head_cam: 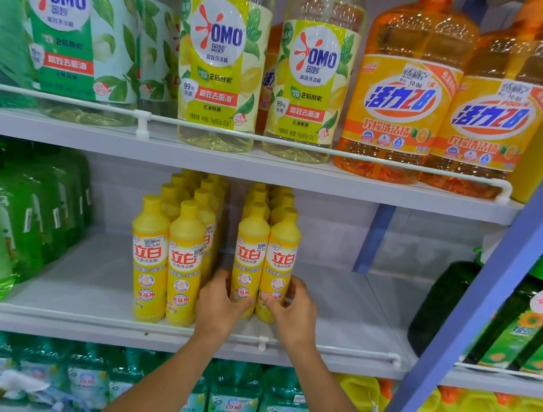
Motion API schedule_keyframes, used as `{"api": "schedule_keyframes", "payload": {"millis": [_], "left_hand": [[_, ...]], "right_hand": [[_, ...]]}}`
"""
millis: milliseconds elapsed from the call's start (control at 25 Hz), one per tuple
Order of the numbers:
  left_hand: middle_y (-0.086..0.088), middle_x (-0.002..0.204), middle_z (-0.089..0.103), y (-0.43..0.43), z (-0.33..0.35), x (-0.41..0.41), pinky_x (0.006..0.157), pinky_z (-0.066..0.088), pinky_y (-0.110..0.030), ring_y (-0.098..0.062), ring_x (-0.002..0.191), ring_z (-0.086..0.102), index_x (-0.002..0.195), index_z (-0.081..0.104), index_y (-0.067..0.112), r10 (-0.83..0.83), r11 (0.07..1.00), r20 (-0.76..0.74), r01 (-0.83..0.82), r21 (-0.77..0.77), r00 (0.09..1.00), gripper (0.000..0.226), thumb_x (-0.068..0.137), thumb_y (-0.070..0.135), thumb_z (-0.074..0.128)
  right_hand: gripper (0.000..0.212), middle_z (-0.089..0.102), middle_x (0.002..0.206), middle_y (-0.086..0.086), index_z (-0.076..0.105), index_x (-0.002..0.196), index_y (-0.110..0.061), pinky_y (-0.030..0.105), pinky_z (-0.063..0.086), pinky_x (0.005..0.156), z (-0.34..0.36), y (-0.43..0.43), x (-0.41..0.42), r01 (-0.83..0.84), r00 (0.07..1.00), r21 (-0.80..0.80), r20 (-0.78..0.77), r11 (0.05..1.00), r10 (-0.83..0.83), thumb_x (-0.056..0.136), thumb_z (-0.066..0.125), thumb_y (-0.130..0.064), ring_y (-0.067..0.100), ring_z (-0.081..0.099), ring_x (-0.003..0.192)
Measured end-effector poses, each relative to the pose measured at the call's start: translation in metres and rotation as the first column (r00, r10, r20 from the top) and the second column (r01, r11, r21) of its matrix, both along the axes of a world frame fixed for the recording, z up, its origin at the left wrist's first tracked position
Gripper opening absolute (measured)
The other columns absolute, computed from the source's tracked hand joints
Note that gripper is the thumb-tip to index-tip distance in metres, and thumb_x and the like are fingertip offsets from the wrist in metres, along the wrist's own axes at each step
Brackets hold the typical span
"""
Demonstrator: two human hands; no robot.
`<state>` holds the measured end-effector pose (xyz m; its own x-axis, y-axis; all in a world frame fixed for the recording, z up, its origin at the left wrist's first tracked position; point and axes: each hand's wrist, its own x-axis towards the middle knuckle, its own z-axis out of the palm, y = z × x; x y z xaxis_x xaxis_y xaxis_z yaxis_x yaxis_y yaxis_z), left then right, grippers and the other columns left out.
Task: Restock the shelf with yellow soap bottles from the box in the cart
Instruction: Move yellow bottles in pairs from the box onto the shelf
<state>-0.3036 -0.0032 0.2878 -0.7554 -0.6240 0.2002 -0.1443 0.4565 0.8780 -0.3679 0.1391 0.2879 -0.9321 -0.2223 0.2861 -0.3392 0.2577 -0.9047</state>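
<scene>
The left hand (220, 297) and right hand (294, 307) each clasp 1 of 2 upright yellow bottles (264, 260), side by side near the shelf's (79, 287) front edge.

White shelving (352, 185) with thin white guard rails (305, 146) stood against a pale back wall (328, 234), framed by a slanted blue upright (509, 275) under even, bright light.

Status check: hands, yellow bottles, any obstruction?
Left hand and right hand each grip a front yellow bottle, upright on middle shelf. Nothing blocking.
</scene>
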Motion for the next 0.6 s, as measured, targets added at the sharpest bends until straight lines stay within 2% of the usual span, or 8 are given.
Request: {"api": "schedule_keyframes", "payload": {"millis": [280,440,600], "left_hand": [[-0.005,0.108,0.074,-0.001,0.003,-0.015,0.083,0.059,-0.041,-0.026,0.096,0.071,0.110,0.057,0.016,0.045,0.999,0.039,-0.044,-0.026,0.998,0.057,0.069,0.037,0.090],[-0.006,0.111,0.073,-0.001,-0.001,-0.017,0.084,0.059,-0.042,-0.027,0.098,0.071,0.112,0.057,0.015,0.060,0.997,0.026,-0.059,-0.051,0.998,0.058,0.070,0.038,0.089],[-0.006,0.110,0.073,0.001,-0.001,-0.016,0.084,0.059,-0.041,-0.027,0.097,0.071,0.112,0.058,0.014,0.069,0.996,0.009,-0.068,-0.060,0.998,0.058,0.070,0.038,0.089]], "right_hand": [[0.057,0.071,0.118,-0.004,0.061,0.128,-0.021,0.031,0.057,0.092,-0.003,-0.013,-0.012,0.072,0.997,0.036,0.011,0.997,-0.073,0.079,0.084,-0.038,0.013,0.068,0.102],[0.056,0.072,0.117,-0.006,0.062,0.127,-0.022,0.022,0.054,0.087,-0.003,-0.012,-0.013,0.074,0.997,0.041,0.000,0.996,-0.074,0.079,0.084,-0.039,0.011,0.068,0.100],[0.056,0.072,0.118,-0.006,0.062,0.128,-0.021,0.020,0.053,0.086,-0.002,-0.012,-0.011,0.071,0.997,0.025,-0.002,0.997,-0.071,0.079,0.083,-0.039,0.010,0.068,0.100]]}}
